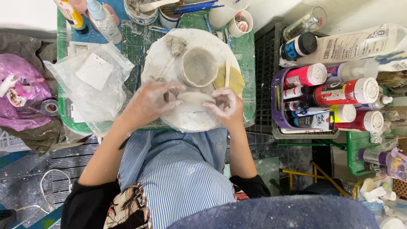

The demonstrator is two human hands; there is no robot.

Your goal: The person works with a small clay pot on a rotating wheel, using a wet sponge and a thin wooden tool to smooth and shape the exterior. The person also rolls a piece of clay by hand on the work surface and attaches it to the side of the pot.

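Both hands were smeared with pale grey clay and worked a flattened, oval clay slab (193, 100) between them. The left hand (153, 101) curled its fingers loosely around the slab's left end, half closed, pinching it; the right hand (224, 104) cupped the right end, fingers bent inward against the soft edge. The slab lay on a round white board (157, 63) dusted with dried slip, just in front of a rough, thick-walled clay cup (198, 67) with an uneven rim. A lumpy scrap of clay (175, 44) sat farther back, and a wooden stick (227, 73) rested on a yellow sponge (235, 81) to the right. The board stood on a green surface (248, 72). Crinkled clear plastic bags (91, 82) lay left; glossy paint bottles (345, 91) filled a basket right.
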